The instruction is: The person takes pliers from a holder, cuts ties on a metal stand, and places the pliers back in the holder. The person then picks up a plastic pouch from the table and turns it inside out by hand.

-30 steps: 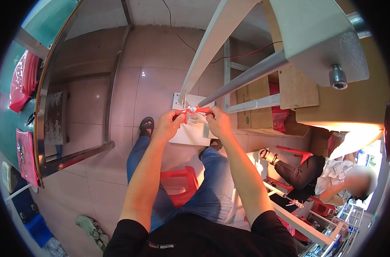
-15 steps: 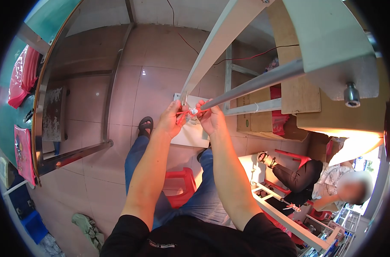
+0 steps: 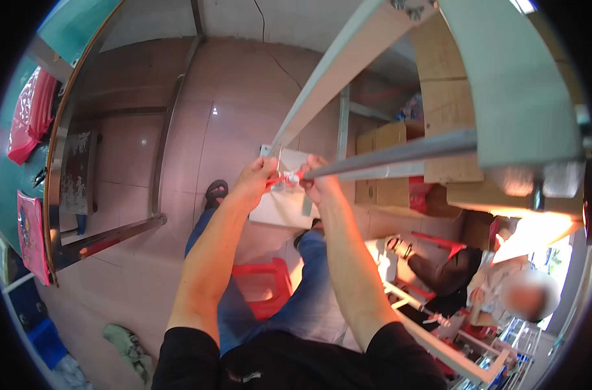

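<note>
Red plastic, a thin strip or tie (image 3: 278,178), runs between our two hands at the near end of a long grey metal rod (image 3: 400,155) that reaches in from the machine frame on the right. Our left hand (image 3: 254,179) has its fingers pinched closed on the left end of the red strip. Our right hand (image 3: 317,181) is curled closed just beside it at the rod's tip, where a small pale round piece (image 3: 290,176) sits; whether those fingers grip the strip, the pale piece or the rod itself we cannot tell, since the view is blurred.

We judge the work to be midway: the red strip is already at the rod's tip and pulled taut between both hands, yet both hands are on it, so nothing is let go or set down.

Beneath the hands a flat white board or box (image 3: 283,205) lies on the tiled floor (image 3: 146,273); what it holds is not clear. To the right a brown cardboard carton (image 3: 387,162) stands under the frame with red packets (image 3: 423,192) beside it. On the left a green bench (image 3: 10,182) carries pink packets (image 3: 32,237). Another seated person (image 3: 504,286) works at lower right.
</note>
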The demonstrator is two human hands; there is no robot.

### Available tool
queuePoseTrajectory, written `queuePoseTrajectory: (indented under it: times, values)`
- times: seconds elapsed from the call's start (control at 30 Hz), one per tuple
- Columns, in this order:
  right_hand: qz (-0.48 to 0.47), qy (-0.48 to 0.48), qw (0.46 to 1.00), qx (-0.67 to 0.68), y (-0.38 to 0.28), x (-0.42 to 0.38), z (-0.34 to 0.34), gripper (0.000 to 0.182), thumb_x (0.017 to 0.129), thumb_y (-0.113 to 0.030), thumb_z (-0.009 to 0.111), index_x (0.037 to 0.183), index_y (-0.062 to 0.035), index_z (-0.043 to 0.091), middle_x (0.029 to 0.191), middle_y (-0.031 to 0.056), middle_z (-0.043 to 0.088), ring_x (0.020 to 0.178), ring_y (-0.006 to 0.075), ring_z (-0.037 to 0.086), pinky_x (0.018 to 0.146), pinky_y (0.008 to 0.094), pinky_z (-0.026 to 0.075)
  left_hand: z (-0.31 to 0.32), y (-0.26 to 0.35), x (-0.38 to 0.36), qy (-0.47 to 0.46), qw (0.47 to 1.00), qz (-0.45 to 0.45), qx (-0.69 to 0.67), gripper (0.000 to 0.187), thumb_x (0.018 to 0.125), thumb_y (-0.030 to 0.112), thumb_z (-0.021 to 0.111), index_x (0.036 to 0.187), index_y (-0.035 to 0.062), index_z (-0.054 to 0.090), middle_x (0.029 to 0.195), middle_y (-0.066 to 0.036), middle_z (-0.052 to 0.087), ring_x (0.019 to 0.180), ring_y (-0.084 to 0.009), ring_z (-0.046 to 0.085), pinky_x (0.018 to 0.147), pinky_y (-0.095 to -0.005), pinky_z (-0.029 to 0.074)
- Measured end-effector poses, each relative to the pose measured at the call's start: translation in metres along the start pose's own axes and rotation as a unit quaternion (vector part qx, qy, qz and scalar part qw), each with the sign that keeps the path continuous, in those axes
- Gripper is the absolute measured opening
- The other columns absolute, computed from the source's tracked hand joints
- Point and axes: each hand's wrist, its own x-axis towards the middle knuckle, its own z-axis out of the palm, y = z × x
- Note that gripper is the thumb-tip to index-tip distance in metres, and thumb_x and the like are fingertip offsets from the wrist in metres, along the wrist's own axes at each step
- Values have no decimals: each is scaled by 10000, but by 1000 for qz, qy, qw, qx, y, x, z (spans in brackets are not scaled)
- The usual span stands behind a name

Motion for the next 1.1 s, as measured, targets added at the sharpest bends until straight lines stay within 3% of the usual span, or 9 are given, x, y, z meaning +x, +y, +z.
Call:
queuePoseTrajectory:
  times: [0.2, 0.27, 0.37, 0.5, 0.57, 0.6, 0.67, 0.8, 1.1]
  values:
    - [3, 28, 1000, -11, 3, 1, -3, 125, 990, -198, 557, 903, -125, 504, 676, 16, 523, 563, 135, 489, 448, 253, 333, -8, -9, -1, -37, 998, 21, -42, 231, 974, 323, 612, 891, 121, 535, 724, 11, 552, 570, -75, 450, 495, -222, 328]
    - [-3, -25, 1000, -9, 0, 1, -11, 120, 981, -204, 575, 913, -123, 520, 713, 25, 571, 615, 148, 552, 497, 260, 407, -8, -8, 1, -34, 998, 7, -57, 219, 976, 316, 608, 910, 117, 542, 744, 5, 569, 597, -79, 480, 516, -217, 350]
    - [-1, -26, 999, -40, -5, -15, -8, 119, 964, -210, 602, 912, -117, 547, 771, 48, 626, 694, 168, 618, 584, 275, 489, 1, 7, -8, -21, 995, -17, -97, 189, 975, 291, 612, 942, 112, 557, 789, -6, 602, 659, -85, 537, 561, -210, 393]
    - [-29, -36, 997, -68, -18, -17, -9, 148, 999, -208, 547, 942, -76, 581, 861, 56, 645, 736, 158, 616, 632, 307, 514, -3, 7, -6, -45, 996, -24, -79, 130, 952, 217, 642, 957, 102, 582, 849, -16, 634, 733, -94, 592, 608, -218, 445]
    - [-102, -26, 968, -229, -28, -12, -7, 134, 910, -172, 663, 881, -48, 622, 823, 59, 660, 739, 145, 638, 648, 281, 517, -6, 8, 3, -53, 996, -31, -66, 119, 940, 194, 653, 948, 94, 590, 853, -18, 637, 731, -96, 594, 607, -220, 446]
    - [-102, -27, 968, -229, -30, -4, -10, 134, 910, -172, 663, 881, -48, 622, 823, 59, 660, 739, 145, 638, 648, 281, 517, -8, 7, 5, -60, 996, -45, -53, 108, 927, 171, 664, 939, 86, 599, 857, -21, 640, 730, -98, 596, 605, -223, 447]
    - [-190, -26, 862, -470, -34, 18, -15, 146, 889, -153, 670, 863, -13, 640, 770, 43, 644, 697, 113, 610, 628, 265, 493, -6, 9, 12, -78, 996, -41, -21, 97, 920, 154, 667, 938, 81, 605, 856, -21, 640, 736, -98, 600, 613, -225, 455]
    - [-181, -38, 826, -532, -55, -1, 32, 146, 879, -143, 661, 841, -3, 646, 723, 39, 630, 657, 102, 586, 601, 259, 476, -3, 17, 18, -143, 986, -40, 70, 67, 898, 86, 671, 935, 68, 617, 855, -24, 640, 760, -92, 611, 654, -236, 481]
    - [-150, -117, 810, -554, -55, -12, 67, 185, 883, -155, 649, 888, 28, 675, 767, 65, 669, 693, 107, 612, 623, 275, 492, 20, 29, 10, -91, 985, -8, 150, 126, 868, 78, 725, 922, 17, 629, 875, -42, 660, 737, -109, 626, 656, -241, 512]
